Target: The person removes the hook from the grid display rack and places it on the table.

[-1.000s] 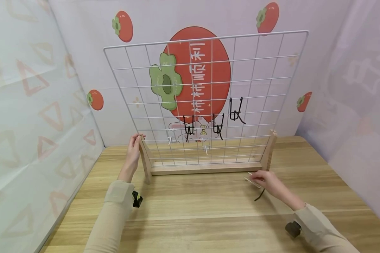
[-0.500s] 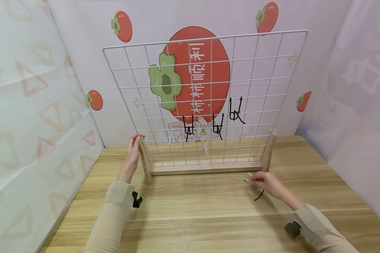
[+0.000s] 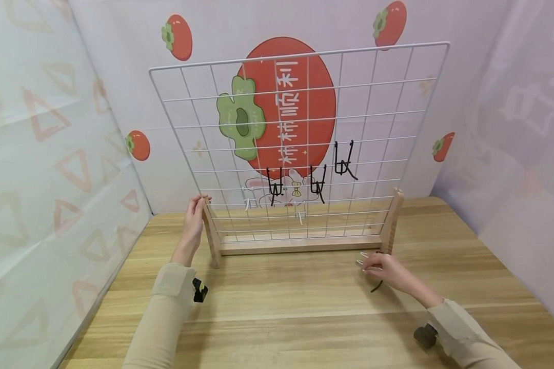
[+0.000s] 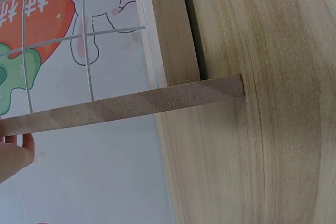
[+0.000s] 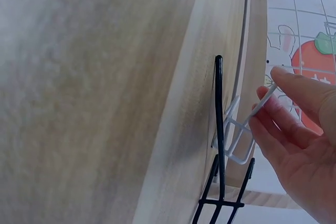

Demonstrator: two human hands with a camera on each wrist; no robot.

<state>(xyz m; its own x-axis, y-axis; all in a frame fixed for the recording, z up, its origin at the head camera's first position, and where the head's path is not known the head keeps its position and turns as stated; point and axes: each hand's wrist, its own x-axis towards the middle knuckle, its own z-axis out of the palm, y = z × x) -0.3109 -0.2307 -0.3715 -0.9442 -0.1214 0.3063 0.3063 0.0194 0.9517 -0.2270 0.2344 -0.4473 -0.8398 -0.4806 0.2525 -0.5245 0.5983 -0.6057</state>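
Observation:
A white wire grid panel (image 3: 308, 107) stands in a light wooden stand (image 3: 300, 249). At its left end, my left hand (image 3: 193, 220) grips the top of the wooden side post (image 4: 126, 107). In front of the stand's right foot, my right hand (image 3: 390, 269) pinches the prong of a small white wire hook (image 5: 240, 130) between thumb and fingers. Partly covered by that hand in the head view, a black wire hook (image 5: 219, 119) lies on the table. Three black hooks, one of them (image 3: 343, 165) higher than the others, and two white hooks, including one (image 3: 300, 215) lower down, hang on the grid.
The wood-grain table (image 3: 277, 318) stretches out in front of the stand. Behind it hangs a pale cloth backdrop (image 3: 111, 61) printed with red persimmons, and pale cloth walls close in both sides.
My right hand has shifted slightly toward me and turned, tilting the white hook so its wire loop shows beyond the fingers. My left hand stays on the post.

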